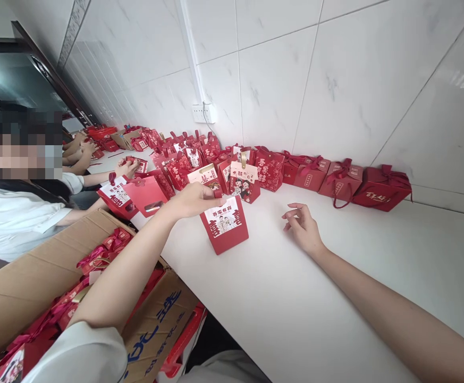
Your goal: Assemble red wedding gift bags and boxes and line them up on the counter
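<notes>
My left hand (200, 201) is closed on the top of a red gift box (232, 242), whose white label shows a cartoon couple and Chinese characters. The box is upright over the white table; I cannot tell whether its base touches the surface. To the right, my right hand (301, 226) hovers or rests with loosely curled, parted fingers and nothing in them. Just behind the held box stands another gift box (243, 186) with a cartoon couple and a gold loop. Left of my left hand are a plain red box (146, 194) and a labelled red box (116, 194).
Red boxes with ribbon bows (385, 189) line the tiled wall at right. Several handled gift boxes (187, 154) crowd the back. A cardboard carton (155, 319) full of red boxes stands at lower left. Co-workers' hands (128, 167) handle boxes farther along the table (295, 314).
</notes>
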`<state>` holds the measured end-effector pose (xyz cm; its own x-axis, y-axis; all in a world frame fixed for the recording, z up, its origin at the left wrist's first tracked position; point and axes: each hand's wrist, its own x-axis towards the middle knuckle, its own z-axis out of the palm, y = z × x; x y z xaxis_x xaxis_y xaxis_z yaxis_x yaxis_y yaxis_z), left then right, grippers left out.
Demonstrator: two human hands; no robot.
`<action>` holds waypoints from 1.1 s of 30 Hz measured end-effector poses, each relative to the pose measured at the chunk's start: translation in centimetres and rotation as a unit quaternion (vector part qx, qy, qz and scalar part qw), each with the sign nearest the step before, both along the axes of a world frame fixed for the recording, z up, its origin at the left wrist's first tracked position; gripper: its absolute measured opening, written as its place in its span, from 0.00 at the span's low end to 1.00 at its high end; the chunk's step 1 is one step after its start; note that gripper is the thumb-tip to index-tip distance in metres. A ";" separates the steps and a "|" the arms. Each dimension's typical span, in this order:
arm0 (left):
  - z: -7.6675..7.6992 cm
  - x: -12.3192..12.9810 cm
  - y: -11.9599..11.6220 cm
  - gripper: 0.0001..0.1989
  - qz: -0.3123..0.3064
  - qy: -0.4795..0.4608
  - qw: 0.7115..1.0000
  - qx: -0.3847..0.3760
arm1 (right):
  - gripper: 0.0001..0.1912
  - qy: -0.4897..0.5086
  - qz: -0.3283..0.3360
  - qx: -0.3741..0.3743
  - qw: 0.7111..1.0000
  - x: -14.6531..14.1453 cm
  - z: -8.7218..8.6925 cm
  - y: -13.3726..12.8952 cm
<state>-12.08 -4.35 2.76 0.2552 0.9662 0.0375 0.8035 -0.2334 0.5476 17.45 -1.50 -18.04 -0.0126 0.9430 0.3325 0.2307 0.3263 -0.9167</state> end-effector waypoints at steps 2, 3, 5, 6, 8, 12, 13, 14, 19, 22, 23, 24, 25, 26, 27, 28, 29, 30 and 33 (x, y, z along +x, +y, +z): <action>-0.5 -0.5 -0.5 0.20 -0.024 -0.003 1.000 -0.009 | 0.16 -0.061 -0.003 0.065 0.996 -0.3 0.8 -0.6; -0.8 -0.6 -0.7 0.21 -0.035 -0.004 0.999 -0.015 | 0.15 -0.093 -0.001 0.111 0.989 -0.5 1.5 -1.0; -1.5 -0.5 -0.9 0.22 -0.043 -0.024 0.999 0.003 | 0.13 -0.144 0.013 0.211 0.967 -1.3 3.5 -1.9; -1.9 -0.3 -0.9 0.22 -0.048 -0.036 0.998 0.008 | 0.13 -0.152 0.023 0.251 0.956 -1.8 4.6 -2.3; -2.6 0.6 -0.9 0.21 -0.070 -0.063 0.995 0.009 | 0.14 -0.156 0.036 0.305 0.939 -3.1 6.9 -3.2; -3.7 2.3 -0.7 0.22 -0.107 -0.112 0.988 0.010 | 0.16 -0.188 0.063 0.390 0.899 -5.7 9.1 -4.0; -3.8 2.5 -0.7 0.23 -0.109 -0.116 0.987 0.011 | 0.16 -0.191 0.058 0.396 0.896 -6.2 9.0 -4.1; -3.9 2.7 -0.8 0.23 -0.110 -0.119 0.987 0.010 | 0.16 -0.189 0.048 0.394 0.898 -6.5 8.7 -4.1; -3.9 2.4 -1.3 0.23 -0.122 -0.124 0.985 -0.002 | 0.18 -0.159 0.032 0.371 0.914 -7.1 6.8 -4.0; -3.8 2.3 -1.7 0.22 -0.133 -0.118 0.984 -0.009 | 0.21 -0.152 0.037 0.388 0.908 -6.8 6.1 -3.9; -3.9 2.3 -1.8 0.22 -0.133 -0.115 0.984 -0.009 | 0.22 -0.157 0.036 0.396 0.904 -6.7 6.0 -3.8; -3.9 2.3 -1.9 0.22 -0.132 -0.112 0.985 -0.009 | 0.23 -0.166 0.036 0.403 0.899 -6.6 5.9 -3.8; -4.0 2.3 -1.9 0.22 -0.129 -0.111 0.985 -0.006 | 0.24 -0.178 0.038 0.411 0.893 -6.4 5.7 -3.7; -4.1 2.3 -2.0 0.22 -0.126 -0.113 0.986 -0.004 | 0.26 -0.189 0.042 0.419 0.887 -6.2 5.6 -3.6; -4.2 2.3 -2.1 0.22 -0.122 -0.116 0.986 -0.002 | 0.27 -0.199 0.047 0.425 0.882 -6.1 5.5 -3.5; -4.3 2.3 -2.2 0.22 -0.119 -0.120 0.986 0.000 | 0.27 -0.205 0.052 0.431 0.877 -6.0 5.4 -3.4; -4.4 2.3 -2.3 0.21 -0.116 -0.123 0.986 0.001 | 0.28 -0.206 0.058 0.435 0.875 -5.9 5.3 -3.3; -4.5 2.3 -2.3 0.21 -0.114 -0.125 0.986 0.003 | 0.27 -0.203 0.064 0.436 0.875 -5.9 5.2 -3.3; -4.7 2.4 -2.4 0.21 -0.114 -0.129 0.985 0.006 | 0.25 -0.171 0.089 0.413 0.890 -5.9 5.4 -3.6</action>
